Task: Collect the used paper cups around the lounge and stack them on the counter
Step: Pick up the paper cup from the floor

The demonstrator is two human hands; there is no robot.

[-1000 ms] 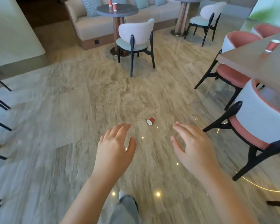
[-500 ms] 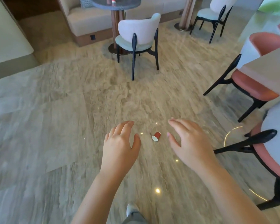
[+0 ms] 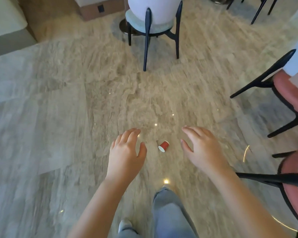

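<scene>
A red paper cup point(image 3: 164, 146) lies on its side on the marble floor point(image 3: 58, 117), its white mouth turned toward seven o'clock and its base toward one o'clock. The left hand point(image 3: 126, 155) hovers at its nine o'clock and the right hand point(image 3: 201, 150) at its three o'clock, both palm-down with fingers loosely spread, holding nothing and apart from the cup. The risk I see is the cup rolling: a fingertip brushing its side could send it off toward the pink chair point(image 3: 291, 93) at three o'clock, and the polished stone would do little to stop it. A hard squeeze would crumple the thin wall and spoil the stacking. A trouser leg point(image 3: 167, 212) steps in at six o'clock, close enough to kick it. Against half a second ago, the cup sits lower in view and the white chair point(image 3: 155, 12) at twelve o'clock looms nearer.
</scene>
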